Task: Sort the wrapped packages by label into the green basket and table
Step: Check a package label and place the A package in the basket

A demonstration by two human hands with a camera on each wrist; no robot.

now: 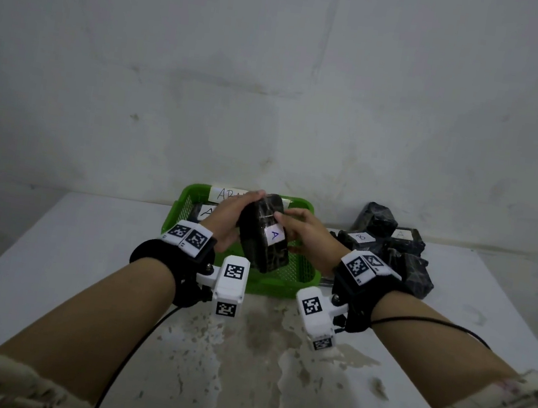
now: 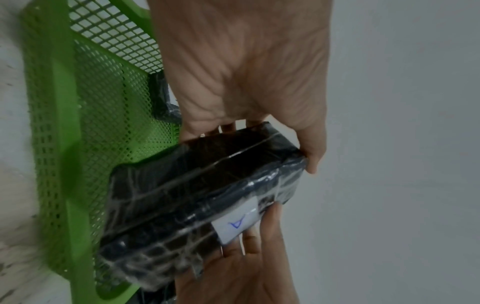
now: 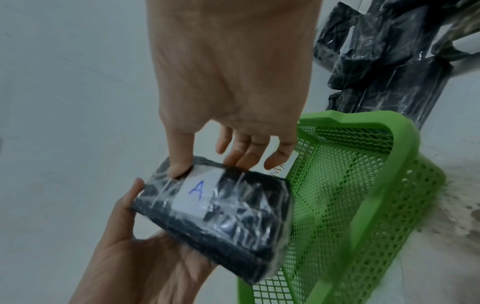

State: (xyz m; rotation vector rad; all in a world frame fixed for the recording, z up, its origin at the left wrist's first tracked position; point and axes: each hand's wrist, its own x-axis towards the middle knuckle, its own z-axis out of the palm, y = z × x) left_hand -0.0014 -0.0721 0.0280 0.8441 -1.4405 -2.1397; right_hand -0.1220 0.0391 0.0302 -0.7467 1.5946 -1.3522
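basket [image 1: 181, 209] on tabletop [image 1: 79, 263], centre-back | held package [image 1: 264, 237] above basket, between both hands | another package [image 1: 202, 211] in basket, back-left | package pile [image 1: 389, 245] on tabletop, right of basket

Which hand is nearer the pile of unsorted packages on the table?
Right. The right hand is just beside the pile; the left hand is across the held package, over the green basket.

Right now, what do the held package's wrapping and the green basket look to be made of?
Package: dark, probably black plastic film under clear glossy tape or wrap, judging by shiny streaks and wrinkles; a matte white paper-like label marked A. The contents are hidden. Green basket: seemingly moulded rigid plastic with a smooth, slightly glossy rim and uniform mesh walls.
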